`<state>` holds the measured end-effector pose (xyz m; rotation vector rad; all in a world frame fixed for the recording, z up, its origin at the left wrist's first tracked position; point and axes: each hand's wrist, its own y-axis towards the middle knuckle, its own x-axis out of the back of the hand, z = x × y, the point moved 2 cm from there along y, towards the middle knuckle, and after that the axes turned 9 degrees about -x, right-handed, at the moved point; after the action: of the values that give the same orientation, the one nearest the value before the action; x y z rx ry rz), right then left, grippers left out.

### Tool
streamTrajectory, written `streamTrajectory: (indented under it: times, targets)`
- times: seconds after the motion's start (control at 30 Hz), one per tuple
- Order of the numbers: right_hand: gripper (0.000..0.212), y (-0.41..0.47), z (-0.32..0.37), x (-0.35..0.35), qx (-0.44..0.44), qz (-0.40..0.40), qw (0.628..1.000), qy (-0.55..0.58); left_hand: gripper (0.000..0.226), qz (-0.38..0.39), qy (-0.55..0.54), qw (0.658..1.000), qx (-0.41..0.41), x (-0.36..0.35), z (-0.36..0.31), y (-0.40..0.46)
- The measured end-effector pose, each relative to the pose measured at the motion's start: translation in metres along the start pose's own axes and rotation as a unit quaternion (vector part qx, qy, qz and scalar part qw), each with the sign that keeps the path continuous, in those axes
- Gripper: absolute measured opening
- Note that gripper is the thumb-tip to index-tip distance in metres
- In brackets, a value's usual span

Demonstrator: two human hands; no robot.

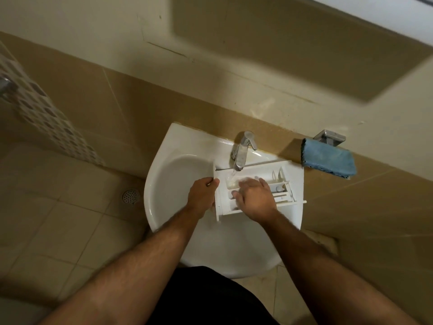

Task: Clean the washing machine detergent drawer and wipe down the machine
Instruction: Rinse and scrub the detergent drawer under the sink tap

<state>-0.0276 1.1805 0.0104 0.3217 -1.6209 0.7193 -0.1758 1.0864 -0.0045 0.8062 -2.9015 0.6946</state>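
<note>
A white detergent drawer (267, 174) lies across the white sink (168, 181), with its front panel to the left. Water runs from the chrome tap (242, 151) into the drawer's left compartment. My left hand (202, 195) grips the drawer's front panel at the left end. My right hand (254, 197) rests flat inside the drawer, fingers spread over the compartments and slightly blurred. The washing machine is out of view.
A folded blue cloth (328, 159) hangs on a chrome holder (330, 137) on the tiled wall right of the sink. A floor drain (131, 195) sits on the tiled floor to the left. A patterned tile strip (46, 118) runs along the left wall.
</note>
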Motion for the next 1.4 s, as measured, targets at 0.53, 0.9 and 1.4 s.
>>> streamTrajectory:
  times: [0.53,0.9,1.4]
  targets:
    - [0.045,0.015,0.028,0.005,-0.022,0.006,1.0,0.015,0.032,-0.036,-0.087,0.995,-0.021,0.015,0.009,-0.018]
    - [0.043,0.009,0.024,0.004,-0.054,-0.001,0.998,0.028,0.048,-0.026,-0.093,0.995,-0.013,0.026,0.01,-0.018]
    - [0.05,-0.006,0.017,-0.003,-0.095,-0.127,0.98,0.118,0.031,-0.033,0.062,0.997,-0.039,0.07,-0.01,-0.013]
